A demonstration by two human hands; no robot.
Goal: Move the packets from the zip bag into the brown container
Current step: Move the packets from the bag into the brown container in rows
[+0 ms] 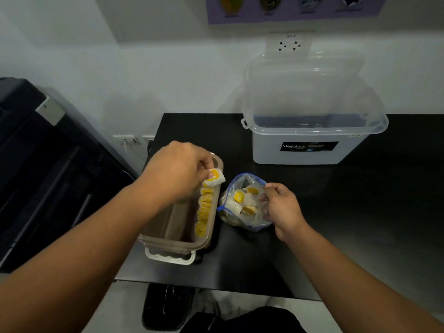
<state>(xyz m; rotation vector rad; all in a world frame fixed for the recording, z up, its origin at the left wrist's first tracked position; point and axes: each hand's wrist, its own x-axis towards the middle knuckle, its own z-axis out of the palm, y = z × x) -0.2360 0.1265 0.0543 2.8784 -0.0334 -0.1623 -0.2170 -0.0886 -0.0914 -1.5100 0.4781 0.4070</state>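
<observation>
Thumb and fingertips of left hand (176, 170) clamped on one packet (215, 178), held just over the far end of the brown container (168, 222); row of packets (204, 212) stands below along its right wall, long axis near-to-far (next slot looks straight down, far end); right hand (283, 207) curled on the zip bag (242, 222) rim, mouth open, just right of the container, loose packets (240, 196) inside
</observation>
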